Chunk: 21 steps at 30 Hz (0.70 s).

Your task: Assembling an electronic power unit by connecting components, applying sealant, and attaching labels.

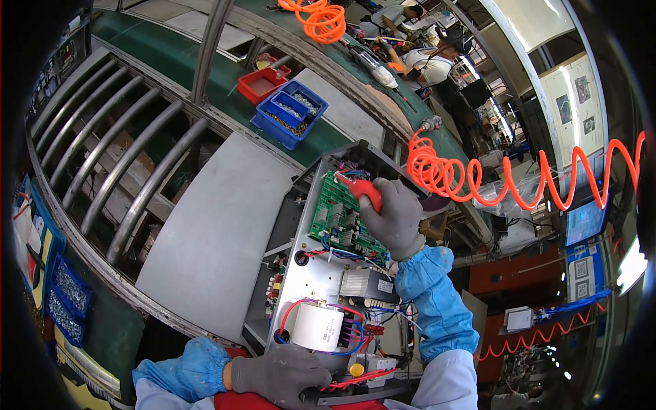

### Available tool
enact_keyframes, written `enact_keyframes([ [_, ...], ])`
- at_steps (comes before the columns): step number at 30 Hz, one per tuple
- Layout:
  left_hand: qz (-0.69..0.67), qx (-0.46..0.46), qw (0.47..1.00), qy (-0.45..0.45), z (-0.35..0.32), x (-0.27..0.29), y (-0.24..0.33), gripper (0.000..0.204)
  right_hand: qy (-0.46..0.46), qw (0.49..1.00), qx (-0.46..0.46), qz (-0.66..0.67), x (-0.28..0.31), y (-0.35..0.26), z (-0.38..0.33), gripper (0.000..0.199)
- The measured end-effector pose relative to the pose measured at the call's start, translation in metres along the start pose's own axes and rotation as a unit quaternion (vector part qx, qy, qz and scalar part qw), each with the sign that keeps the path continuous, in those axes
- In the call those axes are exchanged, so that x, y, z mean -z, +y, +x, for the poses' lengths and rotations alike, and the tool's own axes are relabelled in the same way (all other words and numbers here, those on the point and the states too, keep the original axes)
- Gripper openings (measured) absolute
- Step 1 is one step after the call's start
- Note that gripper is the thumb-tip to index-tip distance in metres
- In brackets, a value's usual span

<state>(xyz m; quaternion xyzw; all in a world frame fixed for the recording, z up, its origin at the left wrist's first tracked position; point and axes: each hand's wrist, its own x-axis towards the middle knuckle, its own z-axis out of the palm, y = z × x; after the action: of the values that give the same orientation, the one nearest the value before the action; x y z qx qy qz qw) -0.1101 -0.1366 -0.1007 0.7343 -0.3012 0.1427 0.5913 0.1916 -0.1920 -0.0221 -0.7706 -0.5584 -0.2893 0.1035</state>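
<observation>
An opened metal chassis [321,271] full of electrical parts lies in front of me. My right hand [395,217], in a grey glove, is closed around a red hand tool [367,193]. The tool's narrow tip is over a green circuit board [335,210] at the far end; its exact kind is not clear. At the near end my left hand [283,374], also gloved, has its fingers together beside red wires [362,379]; what they grip, if anything, is hidden. A white cylindrical capacitor [318,326] and a boxy grey part [367,283] sit between the hands.
A bare grey sheet [219,225] and metal rollers [133,171] lie to the left. Blue [290,113] and red bins [263,83] stand beyond. An orange coiled hose [506,184] hangs across the right. Screws fill a blue bin [68,297]. People work in the background.
</observation>
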Motion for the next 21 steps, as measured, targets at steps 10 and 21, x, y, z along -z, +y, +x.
enact_keyframes([
  [10, 0.004, 0.007, 1.0, -0.007, 0.0003, 0.0016, 0.0014, 0.04, 0.001, 1.0, 0.006, -0.007, -0.0009, 0.0004, 0.0048, 0.028],
  [21, 0.001, 0.0, 1.0, 0.007, -0.0031, -0.0016, 0.0027, 0.039, -0.025, 0.999, -0.019, -0.01, 0.0048, -0.0009, -0.0012, 0.029],
])
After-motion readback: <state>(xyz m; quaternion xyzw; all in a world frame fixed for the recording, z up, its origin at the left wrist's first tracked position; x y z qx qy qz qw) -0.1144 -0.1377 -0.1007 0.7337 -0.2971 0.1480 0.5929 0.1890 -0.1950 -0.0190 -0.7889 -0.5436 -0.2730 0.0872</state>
